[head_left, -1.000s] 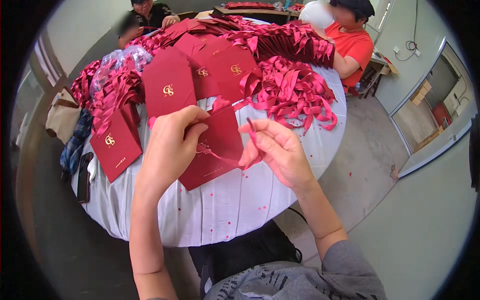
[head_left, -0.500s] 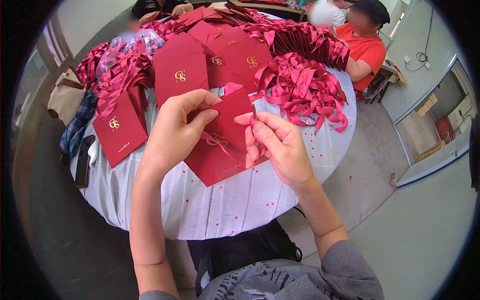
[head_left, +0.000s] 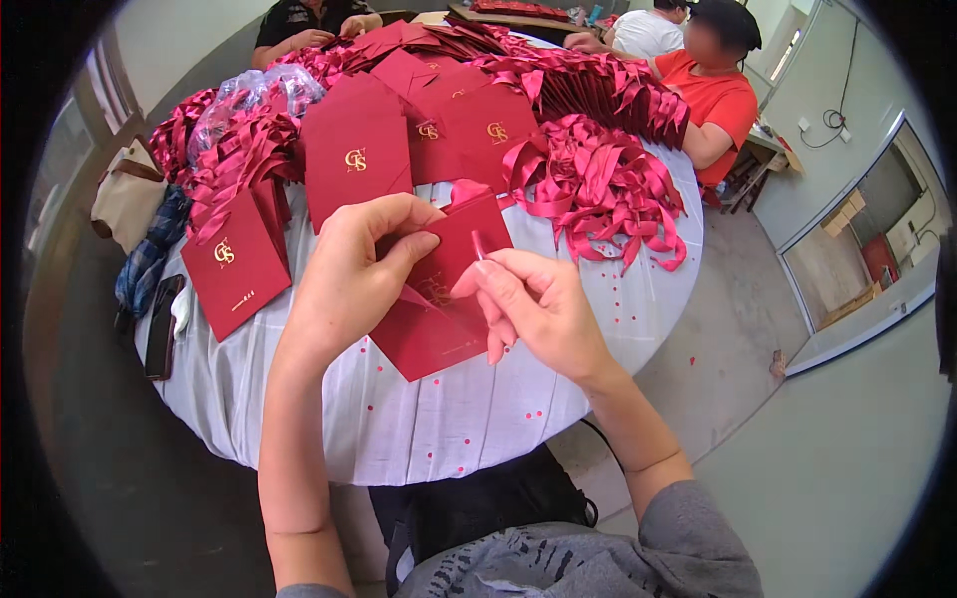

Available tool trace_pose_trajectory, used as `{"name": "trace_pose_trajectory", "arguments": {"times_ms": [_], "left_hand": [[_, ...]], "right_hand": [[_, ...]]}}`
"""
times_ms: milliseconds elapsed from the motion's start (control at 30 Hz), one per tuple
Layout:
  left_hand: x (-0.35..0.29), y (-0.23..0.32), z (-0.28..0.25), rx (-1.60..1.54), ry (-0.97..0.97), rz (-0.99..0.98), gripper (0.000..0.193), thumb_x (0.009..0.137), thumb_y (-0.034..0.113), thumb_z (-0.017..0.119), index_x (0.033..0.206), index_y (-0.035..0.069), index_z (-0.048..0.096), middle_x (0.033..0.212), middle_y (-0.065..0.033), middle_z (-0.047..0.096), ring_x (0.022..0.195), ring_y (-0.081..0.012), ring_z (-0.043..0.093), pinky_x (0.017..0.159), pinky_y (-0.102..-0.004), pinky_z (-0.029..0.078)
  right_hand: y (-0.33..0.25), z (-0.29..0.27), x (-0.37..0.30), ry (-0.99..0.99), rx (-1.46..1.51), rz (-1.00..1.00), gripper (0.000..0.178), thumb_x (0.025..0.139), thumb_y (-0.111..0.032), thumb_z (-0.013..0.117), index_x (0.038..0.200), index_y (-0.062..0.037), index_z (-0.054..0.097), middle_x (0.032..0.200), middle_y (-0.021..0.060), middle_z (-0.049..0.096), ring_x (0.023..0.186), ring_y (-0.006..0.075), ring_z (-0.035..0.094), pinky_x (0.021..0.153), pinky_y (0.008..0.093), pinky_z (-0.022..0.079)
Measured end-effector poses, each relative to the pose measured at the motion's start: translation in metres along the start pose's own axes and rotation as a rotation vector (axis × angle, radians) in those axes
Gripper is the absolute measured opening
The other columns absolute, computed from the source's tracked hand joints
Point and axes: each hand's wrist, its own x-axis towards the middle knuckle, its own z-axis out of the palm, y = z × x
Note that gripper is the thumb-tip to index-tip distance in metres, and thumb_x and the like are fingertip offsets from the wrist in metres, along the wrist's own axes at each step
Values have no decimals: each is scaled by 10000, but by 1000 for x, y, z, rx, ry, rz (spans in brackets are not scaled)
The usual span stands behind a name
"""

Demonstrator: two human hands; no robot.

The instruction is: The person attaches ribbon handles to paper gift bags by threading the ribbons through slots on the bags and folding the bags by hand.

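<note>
Between my two hands is a dark red paper gift bag point(head_left: 424, 344) with a gold emblem, tilted over the near part of the table. My left hand point(head_left: 354, 264) pinches its upper left edge between thumb and fingers. A pink satin ribbon runs across the bag's front. My right hand point(head_left: 543, 314) is closed in a pinch on the ribbon point(head_left: 478, 245), whose tip sticks up past the thumb and forefinger. Whether the ribbon passes through a hole in the bag is hidden by my fingers.
A white-clothed round table point(head_left: 399, 439) carries flat red bags point(head_left: 357, 159), a heap of loose pink ribbons point(head_left: 603, 189) at right and a stack of ribboned bags point(head_left: 234, 264) at left. A phone point(head_left: 163, 329) lies near the left edge. People point(head_left: 706, 100) sit across the table.
My right hand has moved slightly left and closer over the bag. The ribbon tip now points up above its fingers, and less ribbon hangs beside them. My left hand keeps its grip.
</note>
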Motion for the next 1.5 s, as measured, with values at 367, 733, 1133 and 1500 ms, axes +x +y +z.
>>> {"name": "trace_pose_trajectory", "arguments": {"times_ms": [367, 733, 1133, 1500], "left_hand": [[-4, 6, 6, 37, 28, 39, 138, 813, -29, 581, 943, -65, 614, 750, -116, 641, 675, -108, 583, 626, -265, 468], [-17, 22, 21, 239, 115, 141, 149, 784, 7, 613, 931, -18, 612, 782, -177, 637, 695, -301, 634, 623, -335, 479], [-18, 17, 32, 380, 155, 318, 161, 770, 0, 605, 930, 20, 606, 823, -152, 639, 738, -323, 620, 636, -380, 479], [-17, 19, 37, 441, 188, 366, 173, 763, -9, 596, 934, 20, 597, 800, -148, 630, 731, -321, 613, 612, -378, 470]], "right_hand": [[-2, 3, 6, -3, -139, 73, 336, 980, -240, 449, 827, 26, 587, 529, 7, 469, 403, 74, 478, 379, 207, 366], [-1, -1, 6, 82, -171, 37, 298, 945, -163, 493, 680, -29, 514, 565, -34, 475, 443, 23, 438, 395, 203, 321], [2, -7, 6, 60, 65, 124, 228, 871, -82, 524, 664, 7, 492, 579, -58, 412, 571, 15, 367, 469, 227, 306], [11, -14, 14, 81, -304, -121, 199, 854, -63, 519, 677, 24, 488, 579, -45, 402, 584, 19, 368, 474, 238, 313]]}}
